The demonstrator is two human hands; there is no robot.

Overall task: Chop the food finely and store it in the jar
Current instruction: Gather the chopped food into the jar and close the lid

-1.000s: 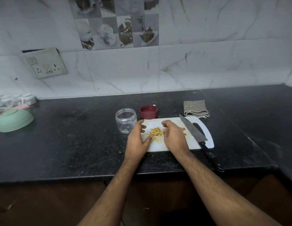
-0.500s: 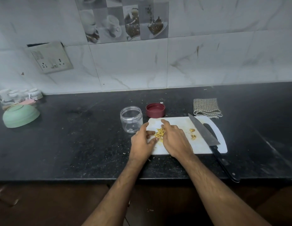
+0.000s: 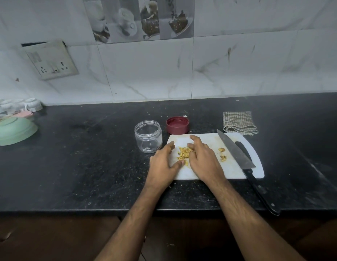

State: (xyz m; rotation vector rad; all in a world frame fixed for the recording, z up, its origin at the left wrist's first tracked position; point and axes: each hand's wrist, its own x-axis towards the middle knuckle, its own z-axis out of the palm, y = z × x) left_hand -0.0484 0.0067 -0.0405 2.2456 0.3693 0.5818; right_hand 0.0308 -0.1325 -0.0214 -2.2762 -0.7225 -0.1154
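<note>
- The chopped food (image 3: 183, 155), a small heap of yellowish bits, lies on the left half of the white cutting board (image 3: 237, 170), so by the look of it the chopping is mostly or wholly done.
- The left hand (image 3: 163, 166) cups the heap from 9 o'clock, fingers loosely spread and bent inward, thumb tip touching the near edge of the heap; it does not pinch anything that I can see.
- The right hand (image 3: 203, 161) closes in from 3 o'clock, fingers curled at the heap; whether it holds any bits I cannot tell.
- Two stray pieces (image 3: 222, 154) lie at 3 o'clock of the heap, apart from it and not yet gathered.
- The knife (image 3: 237, 151) rests at 3 o'clock on the board, untouched.
- The clear jar (image 3: 148, 136) stands open at 10 o'clock, just off the board, and looks empty: the storing is left.
- Its red lid (image 3: 177, 125) lies at 12 o'clock, upturned on the counter (image 3: 88, 166); closing is left too.
</note>
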